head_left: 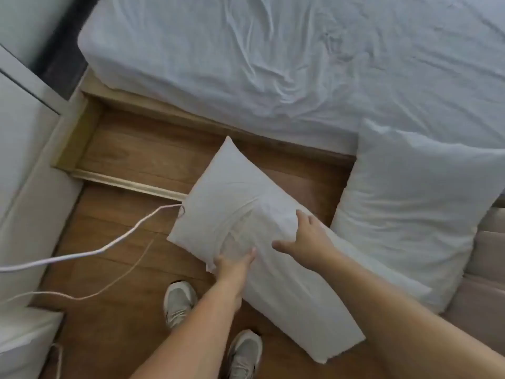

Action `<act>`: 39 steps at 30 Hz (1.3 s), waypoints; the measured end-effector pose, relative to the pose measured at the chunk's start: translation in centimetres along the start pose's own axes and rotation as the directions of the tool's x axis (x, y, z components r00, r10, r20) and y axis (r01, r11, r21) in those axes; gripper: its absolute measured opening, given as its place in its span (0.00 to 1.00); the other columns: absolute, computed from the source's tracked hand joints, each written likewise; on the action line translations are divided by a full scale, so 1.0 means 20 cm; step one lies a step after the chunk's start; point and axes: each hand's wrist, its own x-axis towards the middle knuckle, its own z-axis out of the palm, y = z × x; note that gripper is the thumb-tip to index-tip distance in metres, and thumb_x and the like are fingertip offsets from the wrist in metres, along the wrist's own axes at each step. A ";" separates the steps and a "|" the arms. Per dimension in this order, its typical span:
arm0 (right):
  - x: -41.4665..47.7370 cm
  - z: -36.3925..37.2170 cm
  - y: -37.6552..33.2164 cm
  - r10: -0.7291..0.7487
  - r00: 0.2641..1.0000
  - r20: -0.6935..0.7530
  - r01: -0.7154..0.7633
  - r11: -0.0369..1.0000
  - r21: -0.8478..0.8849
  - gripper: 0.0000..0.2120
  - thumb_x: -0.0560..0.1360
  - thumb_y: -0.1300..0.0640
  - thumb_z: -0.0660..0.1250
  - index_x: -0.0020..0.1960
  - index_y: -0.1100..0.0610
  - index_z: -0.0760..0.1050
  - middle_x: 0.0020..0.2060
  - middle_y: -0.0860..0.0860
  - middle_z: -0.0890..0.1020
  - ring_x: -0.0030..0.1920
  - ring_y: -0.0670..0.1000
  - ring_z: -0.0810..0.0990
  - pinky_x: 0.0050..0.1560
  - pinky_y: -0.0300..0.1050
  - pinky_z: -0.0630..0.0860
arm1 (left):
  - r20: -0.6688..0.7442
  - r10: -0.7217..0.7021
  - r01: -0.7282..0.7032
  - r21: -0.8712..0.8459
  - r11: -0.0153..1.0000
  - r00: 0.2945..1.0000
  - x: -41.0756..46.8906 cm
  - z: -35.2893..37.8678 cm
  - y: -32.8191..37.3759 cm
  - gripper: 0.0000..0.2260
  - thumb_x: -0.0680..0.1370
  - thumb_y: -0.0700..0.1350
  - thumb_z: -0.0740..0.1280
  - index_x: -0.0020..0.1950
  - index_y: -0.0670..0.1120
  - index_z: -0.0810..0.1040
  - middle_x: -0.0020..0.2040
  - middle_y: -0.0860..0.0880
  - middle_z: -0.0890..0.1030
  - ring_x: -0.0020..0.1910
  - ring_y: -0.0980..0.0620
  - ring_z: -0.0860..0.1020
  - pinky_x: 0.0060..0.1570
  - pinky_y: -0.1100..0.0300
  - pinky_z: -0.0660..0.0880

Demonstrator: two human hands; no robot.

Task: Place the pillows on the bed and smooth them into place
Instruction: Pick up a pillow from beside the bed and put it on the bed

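A white pillow [235, 192] is held above the wooden floor beside the bed [273, 58], tilted with one corner pointing away from me. My left hand [232, 266] grips its near left edge, fingers pinching the fabric. My right hand [306, 239] grasps its upper face, fingers dug into bunched fabric. A second white pillow [415, 203] leans against the bed's side at the right. The bed has a wrinkled white sheet.
White cables [82, 255] run across the wooden floor [131, 154] from the left. White furniture [24, 160] stands at the left. My two grey shoes [179, 302] are on the floor below. A beige surface [486, 283] lies at the right edge.
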 end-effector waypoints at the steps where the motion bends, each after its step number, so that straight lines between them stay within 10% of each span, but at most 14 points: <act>1: 0.14 0.06 0.03 -0.032 0.999 -0.035 0.030 0.998 -0.057 0.53 0.65 0.34 0.73 0.78 0.49 0.46 0.78 0.54 0.54 0.76 0.60 0.56 0.72 0.63 0.64 | -0.035 -0.010 0.009 -0.023 1.000 0.999 0.14 0.03 -0.03 0.52 0.62 0.58 0.79 0.77 0.49 0.54 0.74 0.42 0.64 0.71 0.40 0.67 0.69 0.42 0.66; 7: 0.75 0.44 0.25 0.035 0.997 -0.072 -0.054 0.958 -0.281 0.64 0.54 0.26 0.72 0.77 0.47 0.41 0.77 0.55 0.56 0.76 0.61 0.56 0.71 0.69 0.55 | -0.128 -0.175 0.149 -0.192 0.970 0.976 0.86 0.13 -0.25 0.72 0.45 0.66 0.81 0.78 0.50 0.43 0.75 0.43 0.62 0.71 0.40 0.66 0.70 0.42 0.67; 10: 0.80 0.53 0.30 -0.010 0.984 -0.176 -0.033 0.971 -0.238 0.46 0.61 0.34 0.72 0.70 0.55 0.60 0.62 0.57 0.77 0.59 0.60 0.77 0.49 0.55 0.75 | -0.158 -0.112 0.078 -0.208 0.975 0.981 0.97 0.18 -0.33 0.39 0.60 0.55 0.81 0.66 0.42 0.71 0.64 0.46 0.78 0.58 0.45 0.78 0.64 0.48 0.74; 12: 0.75 0.47 0.26 -0.055 0.977 -0.208 0.001 0.968 -0.253 0.33 0.66 0.38 0.71 0.61 0.55 0.66 0.50 0.55 0.83 0.49 0.60 0.82 0.36 0.49 0.70 | -0.201 -0.075 0.077 0.005 0.997 0.977 0.94 0.18 -0.30 0.18 0.72 0.51 0.73 0.54 0.40 0.79 0.59 0.41 0.81 0.55 0.43 0.79 0.61 0.52 0.75; 17: 0.35 0.00 0.02 -0.145 0.969 -0.199 0.061 0.925 -0.376 0.21 0.70 0.39 0.69 0.47 0.51 0.61 0.43 0.52 0.83 0.42 0.59 0.83 0.33 0.50 0.71 | -0.191 -0.072 0.068 -0.025 0.997 0.979 0.50 0.11 -0.03 0.08 0.74 0.46 0.72 0.40 0.43 0.79 0.49 0.42 0.82 0.46 0.43 0.79 0.50 0.53 0.76; 25: -0.07 -1.70 -0.81 -0.298 0.861 -0.412 0.097 0.892 -0.441 0.26 0.67 0.38 0.71 0.55 0.52 0.67 0.52 0.55 0.81 0.53 0.59 0.81 0.42 0.51 0.70 | 0.022 0.139 -0.136 -0.105 0.985 0.990 -0.70 0.35 1.38 0.10 0.73 0.45 0.72 0.48 0.40 0.77 0.55 0.37 0.81 0.54 0.37 0.80 0.59 0.44 0.76; 31: 0.03 -2.97 -1.53 -0.437 0.640 -0.632 0.017 0.830 -0.557 0.38 0.70 0.38 0.71 0.72 0.51 0.60 0.67 0.56 0.69 0.66 0.60 0.68 0.63 0.57 0.65 | 0.335 0.440 -0.228 -0.517 0.825 0.833 -1.32 0.75 2.73 0.04 0.80 0.38 0.61 0.54 0.39 0.72 0.47 0.42 0.75 0.40 0.43 0.78 0.30 0.53 0.82; 35: 0.14 -3.34 -1.66 -0.429 0.694 -0.578 0.051 0.830 -0.556 0.35 0.71 0.39 0.69 0.72 0.53 0.64 0.68 0.56 0.69 0.67 0.60 0.68 0.65 0.58 0.65 | 0.416 0.546 -0.323 -0.494 0.807 0.728 -1.57 0.99 3.22 0.17 0.80 0.39 0.62 0.69 0.38 0.66 0.61 0.40 0.74 0.51 0.41 0.79 0.40 0.50 0.80; 39: 0.37 -3.37 -1.42 -0.346 0.801 -0.488 0.115 0.890 -0.442 0.33 0.72 0.39 0.69 0.71 0.52 0.67 0.67 0.56 0.71 0.67 0.60 0.69 0.65 0.58 0.66 | 0.395 0.478 -0.354 -0.347 0.869 0.785 -1.45 1.20 3.39 0.10 0.81 0.43 0.62 0.57 0.38 0.73 0.49 0.41 0.77 0.44 0.44 0.79 0.41 0.51 0.79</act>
